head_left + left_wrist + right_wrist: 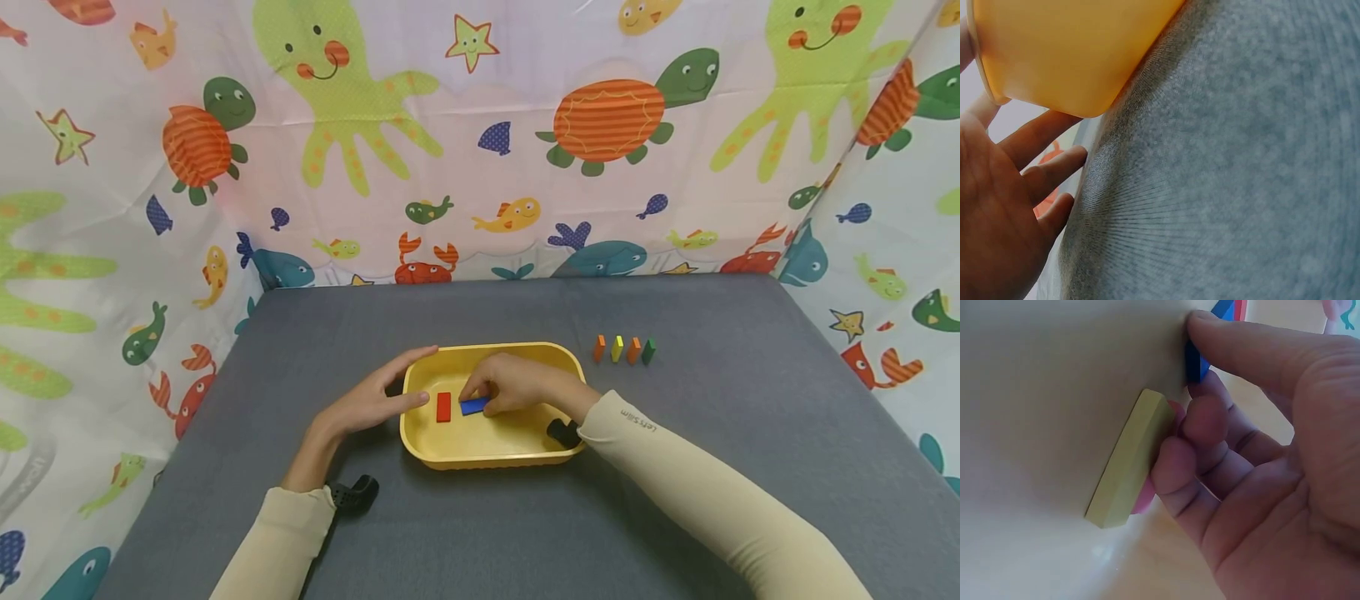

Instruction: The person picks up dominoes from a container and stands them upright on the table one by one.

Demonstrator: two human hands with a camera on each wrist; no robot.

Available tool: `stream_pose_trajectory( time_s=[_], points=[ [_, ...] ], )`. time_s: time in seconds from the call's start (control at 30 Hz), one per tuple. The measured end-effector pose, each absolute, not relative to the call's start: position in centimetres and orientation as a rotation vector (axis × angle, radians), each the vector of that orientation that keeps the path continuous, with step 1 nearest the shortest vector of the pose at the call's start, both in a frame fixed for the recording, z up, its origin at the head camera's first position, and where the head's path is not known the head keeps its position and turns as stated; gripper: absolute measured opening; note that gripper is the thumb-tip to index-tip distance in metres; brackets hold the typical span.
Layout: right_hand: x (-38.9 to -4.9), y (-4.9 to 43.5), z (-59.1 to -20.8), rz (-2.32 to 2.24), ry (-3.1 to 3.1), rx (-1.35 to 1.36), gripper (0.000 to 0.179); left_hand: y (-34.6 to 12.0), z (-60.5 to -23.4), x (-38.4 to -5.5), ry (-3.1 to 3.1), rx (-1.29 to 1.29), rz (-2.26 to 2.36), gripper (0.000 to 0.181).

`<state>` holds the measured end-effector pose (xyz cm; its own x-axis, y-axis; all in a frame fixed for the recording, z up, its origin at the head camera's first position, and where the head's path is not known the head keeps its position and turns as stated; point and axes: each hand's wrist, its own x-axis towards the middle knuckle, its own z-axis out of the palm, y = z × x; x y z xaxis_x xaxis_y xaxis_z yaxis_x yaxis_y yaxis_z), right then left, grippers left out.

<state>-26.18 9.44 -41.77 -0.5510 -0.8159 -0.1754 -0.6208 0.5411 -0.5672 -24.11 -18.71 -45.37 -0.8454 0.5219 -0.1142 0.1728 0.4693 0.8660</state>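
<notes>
A yellow plastic tub [480, 459] sits on the grey cloth, and both hands are at it. My left hand [375, 398] rests at its left end, thumb over the rim and straight, spread fingers along the outside wall. Inside the tub, my right hand [517, 383] pinches a blue domino block [473, 406] between thumb and fingers, low over the floor. Just left of it lies a red domino block [444, 407]. In the right wrist view, a yellow block [1125, 465] and a partly hidden pink one [1144, 496] are beside the curled lower fingers.
Behind the tub to the right, several domino blocks stand upright in a row: orange [599, 348], yellow [617, 348], another orange and green [649, 351]. A curtain with sea animals [480, 167] bounds the back and sides of the grey surface [480, 533].
</notes>
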Motion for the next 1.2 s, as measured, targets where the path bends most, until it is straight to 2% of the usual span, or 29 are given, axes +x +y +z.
stream_pose_trajectory(
  time_s=[0.33, 0.67, 1.03, 1.2],
  points=[
    [-25.9, 9.7, -41.3, -0.553, 2.381, -1.180, 0.033, -18.6, -45.4, -24.1, 2.354, 0.597, 1.330, 0.069],
    [-26.0, 11.4, -39.2, -0.727, 2.287, -1.130, 0.033, -18.6, -45.3, -24.0, 2.370, 0.602, 1.323, 0.068],
    [-26.0, 18.0, -36.7, -1.105, 2.336, -0.898, 0.028, -18.6, -45.6, -24.2, 2.365, 0.624, 1.332, 0.069],
    [-25.7, 21.8, -36.3, -1.260, 2.383, -0.686, 0.028, -18.7, -45.6, -24.2, 2.364, 0.629, 1.333, 0.069]
  ],
)
